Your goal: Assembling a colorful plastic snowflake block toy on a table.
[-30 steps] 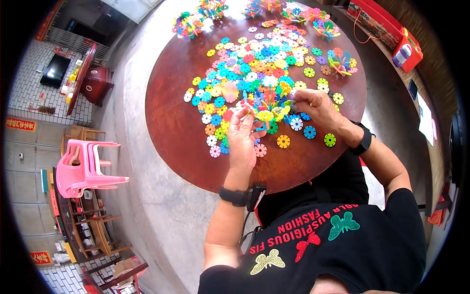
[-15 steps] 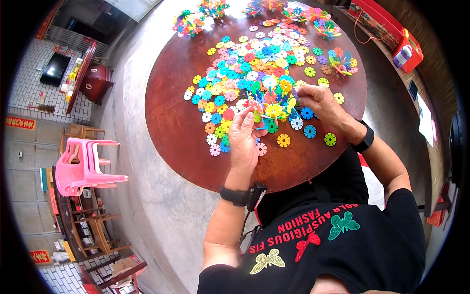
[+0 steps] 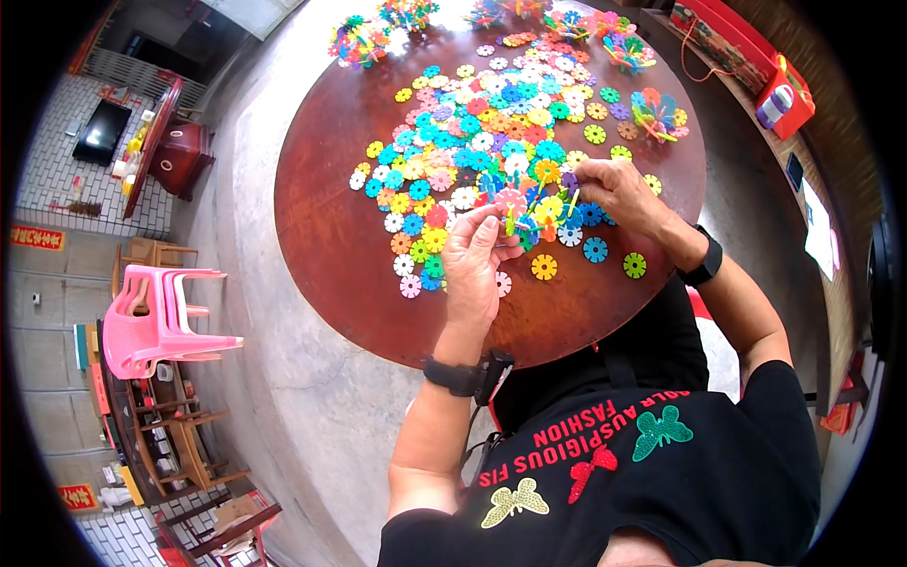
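Hands meet over the near side of a round brown table (image 3: 331,236), both working on one small cluster of plastic discs (image 3: 540,215) joined edge to edge. The left hand (image 3: 477,260) has its fingers (image 3: 491,225) pinched on the near side of the cluster, likely to hold it steady just above the table. The right hand (image 3: 614,189) comes in from the other side, fingers closed on a disc at the cluster's far edge, as if to press its slot into place. Loose discs (image 3: 472,132) in blue, yellow, pink and green lie spread flat across the middle of the table, within easy reach of either hand. Finished clusters (image 3: 657,113) stand along the far rim, out of the working space. A stack of pink chairs (image 3: 156,317) stands on the floor to the left.
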Motion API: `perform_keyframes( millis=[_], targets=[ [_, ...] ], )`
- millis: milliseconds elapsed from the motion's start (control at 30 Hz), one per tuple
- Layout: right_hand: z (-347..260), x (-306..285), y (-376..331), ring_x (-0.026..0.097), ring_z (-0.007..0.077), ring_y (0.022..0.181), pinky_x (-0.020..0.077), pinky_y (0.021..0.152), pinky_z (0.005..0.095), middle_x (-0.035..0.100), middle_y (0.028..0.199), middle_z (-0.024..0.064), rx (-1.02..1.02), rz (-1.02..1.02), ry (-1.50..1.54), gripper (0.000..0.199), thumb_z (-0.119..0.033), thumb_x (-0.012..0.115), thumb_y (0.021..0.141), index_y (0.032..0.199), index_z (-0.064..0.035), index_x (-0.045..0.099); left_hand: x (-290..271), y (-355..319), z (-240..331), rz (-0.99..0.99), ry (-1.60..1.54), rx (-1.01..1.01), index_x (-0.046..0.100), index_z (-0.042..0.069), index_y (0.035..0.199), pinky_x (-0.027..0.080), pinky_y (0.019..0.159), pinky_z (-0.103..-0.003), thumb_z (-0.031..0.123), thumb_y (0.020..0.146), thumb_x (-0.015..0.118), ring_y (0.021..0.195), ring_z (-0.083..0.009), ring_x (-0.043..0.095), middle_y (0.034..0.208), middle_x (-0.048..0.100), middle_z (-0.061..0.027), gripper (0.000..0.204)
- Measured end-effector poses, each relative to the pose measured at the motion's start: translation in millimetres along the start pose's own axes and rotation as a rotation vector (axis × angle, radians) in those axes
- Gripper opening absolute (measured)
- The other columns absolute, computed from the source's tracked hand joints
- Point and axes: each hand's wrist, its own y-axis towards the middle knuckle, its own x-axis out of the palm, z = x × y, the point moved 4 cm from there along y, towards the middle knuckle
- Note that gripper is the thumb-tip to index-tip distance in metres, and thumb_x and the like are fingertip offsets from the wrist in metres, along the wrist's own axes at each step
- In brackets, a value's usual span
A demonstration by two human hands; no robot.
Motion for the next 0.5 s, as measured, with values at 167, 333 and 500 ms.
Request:
perform_keyframes(
  millis=[167,333,500],
  targets=[
    [0,-2,1,0.060,0.0357,0.071,0.0455,0.061,0.0407,0.058,0.073,0.0184,-0.046,0.020,-0.032,0.013,-0.006,0.054,0.081,0.091,0.0001,0.056,0,0,1,0.007,0.174,-0.077,0.059,0.003,0.103,0.053,0.065,-0.029,0.011,0.091,0.053,0.074,-0.0137,0.062,0.087,0.063,-0.0046,0.015],
    [3,-4,6,0.063,0.0313,0.077,0.0486,0.068,0.0388,0.061,0.085,0.0195,-0.053,0.024,0.049,0.028,-0.003,0.052,0.082,0.109,-0.0030,0.055,6,-4,-2,-0.162,0.640,-0.185,0.061,0.006,0.103,0.044,0.052,-0.017,0.013,0.086,0.058,0.068,-0.0054,0.056,0.087,0.062,-0.0007,0.018],
    [16,-14,6,0.064,0.0255,0.084,0.0505,0.076,0.0352,0.059,0.097,0.0144,0.027,-0.075,0.124,0.034,0.002,0.051,0.079,0.112,-0.0028,0.055,12,-5,2,-0.220,0.588,-0.241,0.061,0.005,0.109,0.042,0.052,-0.017,0.012,0.083,0.060,0.070,-0.0054,0.056,0.084,0.063,-0.0002,0.027]
  ],
)
